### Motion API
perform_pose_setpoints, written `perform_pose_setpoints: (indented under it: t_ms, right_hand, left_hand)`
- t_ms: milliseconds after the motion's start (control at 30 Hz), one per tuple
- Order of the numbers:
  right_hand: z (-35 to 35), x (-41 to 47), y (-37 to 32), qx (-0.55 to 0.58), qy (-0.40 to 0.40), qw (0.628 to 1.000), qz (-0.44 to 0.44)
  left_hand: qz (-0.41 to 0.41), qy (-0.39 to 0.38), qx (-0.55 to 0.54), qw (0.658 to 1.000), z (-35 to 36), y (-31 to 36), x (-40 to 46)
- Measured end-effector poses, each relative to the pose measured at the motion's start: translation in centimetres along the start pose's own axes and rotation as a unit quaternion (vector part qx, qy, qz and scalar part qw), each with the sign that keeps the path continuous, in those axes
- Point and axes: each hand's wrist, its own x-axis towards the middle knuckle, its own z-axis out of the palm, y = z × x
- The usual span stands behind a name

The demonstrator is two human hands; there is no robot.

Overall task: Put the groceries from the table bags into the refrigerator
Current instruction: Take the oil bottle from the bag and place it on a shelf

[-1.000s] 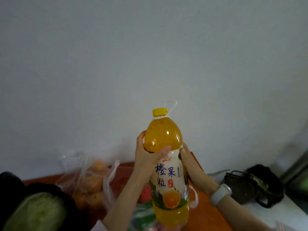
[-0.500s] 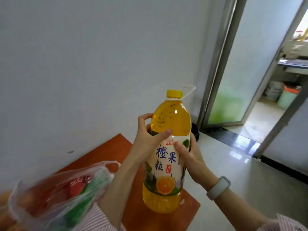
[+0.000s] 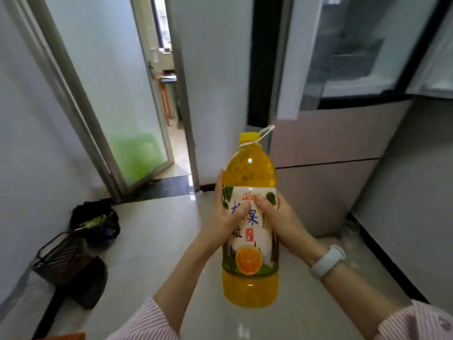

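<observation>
While both forearms reach forward at lower centre of the frame, the left hand (image 3: 221,220) and right hand (image 3: 279,217) wrap their fingers around the upright orange juice bottle (image 3: 250,231), clasped mid-label between them, refrigerator (image 3: 343,119) at upper right.

Your left hand (image 3: 224,218) and right hand (image 3: 275,217) reach forward from pink striped sleeves, forearms bare, each grip curled round opposite sides of the tall orange juice bottle (image 3: 250,241), thumbs meeting on its label; a white band circles your right wrist.
</observation>
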Motion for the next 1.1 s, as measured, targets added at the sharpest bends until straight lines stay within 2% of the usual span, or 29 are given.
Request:
perform_pose_setpoints:
  t_ms: [200,367,533,667,967,1100]
  right_hand:
    - [-13.9,-3.2,1.3,-0.016,0.194,0.981,0.016]
    - [-22.6,-2.2,1.0,-0.007,0.285,0.959,0.004]
    - [-31.0,3.4,-1.0,-0.029,0.333,0.943,-0.012]
    - [-37.8,9.9,-5.2,-0.03,0.341,0.939,-0.044]
    - [-47.2,21.2,-17.1,-0.083,0.284,0.939,-0.172]
    - [-50.5,26.6,-22.6,-0.107,0.263,0.929,-0.237]
  left_hand:
    - [-0.018,-0.181,-0.048,0.982,13.7,-3.4,6.9]
    - [-0.008,-0.249,-0.081,0.965,22.7,-3.7,13.3]
    - [0.015,-0.261,-0.122,0.958,29.6,-3.1,22.7]
    - [0.05,-0.255,-0.12,0.958,33.8,-0.9,32.8]
    - [0.162,-0.189,-0.14,0.958,38.0,7.6,49.0]
    - [0.222,-0.15,-0.144,0.953,38.6,12.2,55.5]
